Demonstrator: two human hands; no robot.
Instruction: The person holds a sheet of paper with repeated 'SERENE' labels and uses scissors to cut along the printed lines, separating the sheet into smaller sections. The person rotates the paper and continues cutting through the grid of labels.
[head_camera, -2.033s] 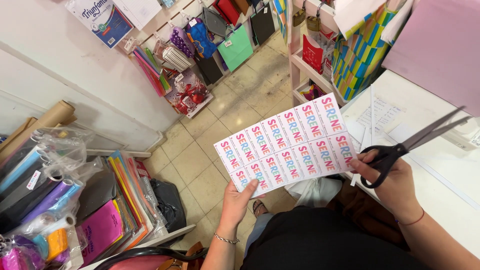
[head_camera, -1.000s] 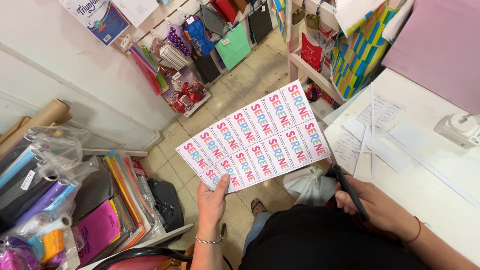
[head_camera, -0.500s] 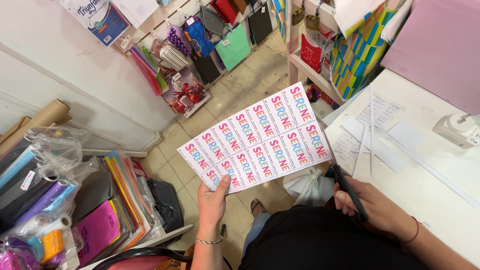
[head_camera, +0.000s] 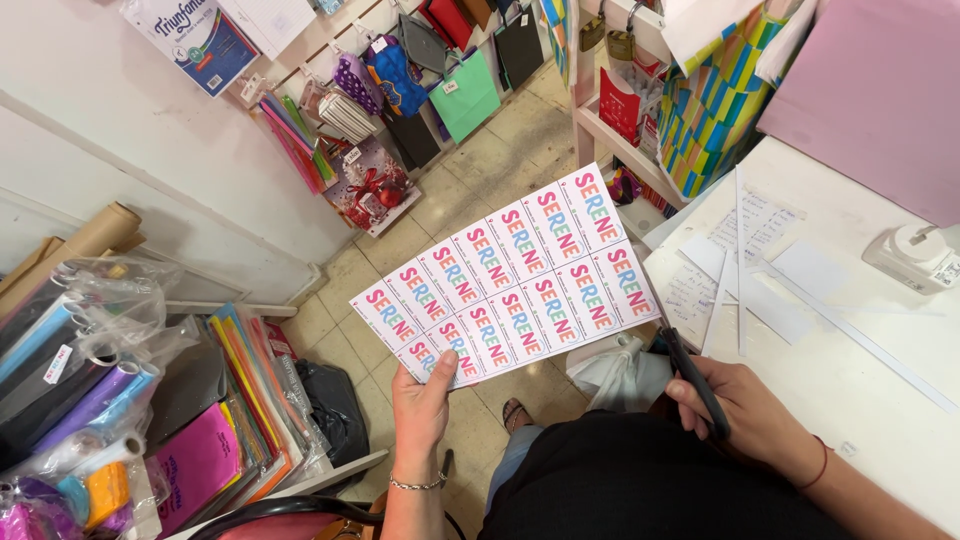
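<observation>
Holding printed label sheet by its near corner, left hand pinched | right hand clasps closed scissors just right of sheet, whose long axis we note runs up-right.

White label sheet with rainbow-lettered rectangles, held over the floor — blue-and-white paper package top left.

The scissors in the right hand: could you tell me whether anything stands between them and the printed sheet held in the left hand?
Nothing visible does. The left hand pinches the printed sheet at its lower edge, in the air above the floor. The right hand holds the scissors at the white table's edge, tips pointing toward the sheet's lower right corner, with open space between.
</observation>
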